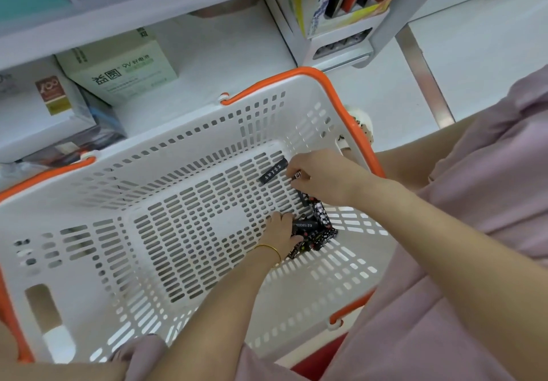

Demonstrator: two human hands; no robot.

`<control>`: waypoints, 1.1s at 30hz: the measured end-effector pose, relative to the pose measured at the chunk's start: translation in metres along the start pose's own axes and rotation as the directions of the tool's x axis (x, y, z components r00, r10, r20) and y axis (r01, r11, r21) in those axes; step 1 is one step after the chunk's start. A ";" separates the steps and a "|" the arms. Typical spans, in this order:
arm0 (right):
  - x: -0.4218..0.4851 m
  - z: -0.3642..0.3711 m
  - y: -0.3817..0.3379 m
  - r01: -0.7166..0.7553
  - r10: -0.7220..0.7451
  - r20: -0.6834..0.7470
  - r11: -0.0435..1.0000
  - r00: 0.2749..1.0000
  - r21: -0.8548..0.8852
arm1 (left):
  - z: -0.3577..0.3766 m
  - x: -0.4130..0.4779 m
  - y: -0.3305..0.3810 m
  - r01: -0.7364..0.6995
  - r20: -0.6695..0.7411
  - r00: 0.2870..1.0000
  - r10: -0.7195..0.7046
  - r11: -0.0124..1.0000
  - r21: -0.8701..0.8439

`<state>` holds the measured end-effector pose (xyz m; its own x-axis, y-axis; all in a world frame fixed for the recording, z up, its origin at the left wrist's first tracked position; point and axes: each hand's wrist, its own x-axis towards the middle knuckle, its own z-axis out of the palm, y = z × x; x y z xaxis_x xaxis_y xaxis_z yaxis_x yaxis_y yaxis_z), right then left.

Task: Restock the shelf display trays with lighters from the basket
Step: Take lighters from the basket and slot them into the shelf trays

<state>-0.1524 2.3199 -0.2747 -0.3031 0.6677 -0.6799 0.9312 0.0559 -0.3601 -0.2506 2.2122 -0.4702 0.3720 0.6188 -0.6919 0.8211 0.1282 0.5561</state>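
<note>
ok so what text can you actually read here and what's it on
"益圆": pale green box on the shelf.
"9V", then blurred characters: same box.
"400", uncertain: brown label on the white box.
White characters on the loose black lighter: too small to read.
Digits on the black lighter in the left hand: blurred.
Blue lettering on the display tray: unreadable.

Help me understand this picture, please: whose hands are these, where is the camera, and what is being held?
There is no machine: a person wears one camera on the head, looking down. Both bare hands reach into a white basket with orange handles. The left hand, with the bangle, grips dark lighters piled in a corner. The right hand pinches what looks like a striped lighter. One black lighter lies loose. Boxes stand on a shelf behind.
</note>
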 end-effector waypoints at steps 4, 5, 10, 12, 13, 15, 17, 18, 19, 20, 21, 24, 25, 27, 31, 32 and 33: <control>0.000 -0.002 0.000 0.002 -0.002 0.011 1.000 1.000 -0.011 | 0.000 0.001 0.001 -0.007 0.080 0.997 0.013 0.997 -0.076; 0.000 -0.003 0.000 0.003 -0.003 0.014 1.000 1.000 -0.013 | -0.001 0.001 0.003 -0.030 0.074 0.997 0.036 0.997 -0.077; 0.001 -0.003 -0.001 0.003 -0.003 0.016 1.000 1.000 -0.009 | 0.000 0.003 0.001 -0.153 0.075 0.986 0.149 0.987 0.057; 0.001 -0.003 0.000 -0.001 0.002 0.015 1.000 1.000 -0.004 | 0.002 0.004 0.000 -0.131 0.076 0.989 0.125 0.988 0.085; 0.001 -0.003 0.000 -0.004 0.004 0.015 1.000 1.000 -0.001 | 0.003 0.004 0.004 -0.098 0.075 0.993 0.092 0.992 0.074; 0.001 -0.003 0.000 -0.005 0.005 0.014 1.000 1.000 -0.003 | 0.004 0.004 0.015 -0.011 0.078 0.997 0.011 1.000 -0.003; 0.002 -0.003 0.000 -0.004 0.004 0.012 1.000 1.000 -0.014 | 0.005 0.005 0.025 0.064 0.080 0.995 -0.059 0.996 -0.059; 0.002 -0.002 0.000 -0.003 0.003 0.015 1.000 1.000 -0.018 | 0.005 0.006 0.029 0.087 0.080 0.993 -0.083 0.995 -0.051; 0.002 -0.001 0.000 -0.002 0.003 0.017 1.000 1.000 -0.018 | 0.006 0.005 0.032 0.099 0.074 0.993 -0.097 0.995 -0.017; 0.003 -0.001 0.000 -0.004 0.004 0.020 1.000 1.000 -0.016 | 0.006 0.005 0.035 0.103 0.066 0.992 -0.104 0.994 0.021; 0.003 -0.001 0.000 -0.004 0.004 0.021 1.000 1.000 -0.016 | 0.007 0.005 0.037 0.105 0.064 0.992 -0.107 0.994 0.033; 0.003 -0.001 0.000 -0.004 0.005 0.030 1.000 1.000 -0.026 | 0.010 0.002 0.042 0.128 0.126 0.985 -0.119 0.990 -0.064; 0.003 -0.001 0.000 -0.006 0.007 0.032 1.000 0.999 -0.028 | 0.012 0.002 0.042 0.137 0.146 0.982 -0.123 0.987 -0.089; 0.003 -0.001 0.000 -0.007 0.008 0.034 1.000 0.999 -0.028 | 0.012 0.003 0.042 0.127 0.164 0.980 -0.113 0.989 -0.072; 0.003 0.000 0.000 0.000 0.001 0.035 1.000 0.999 -0.029 | 0.009 0.004 0.042 0.083 0.174 0.983 -0.063 0.991 -0.108; 0.003 0.000 0.000 0.003 -0.002 0.030 1.000 1.000 -0.029 | 0.008 0.003 0.043 0.074 0.177 0.983 -0.053 0.991 -0.113; 0.003 0.000 0.001 0.006 -0.005 0.027 1.000 1.000 -0.029 | 0.007 0.002 0.044 0.065 0.181 0.982 -0.046 0.993 -0.096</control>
<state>-0.1528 2.3225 -0.2770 -0.3132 0.6471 -0.6951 0.9349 0.0815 -0.3454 -0.2105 2.2137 -0.4508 0.4058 0.4617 -0.7888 0.7979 0.2420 0.5521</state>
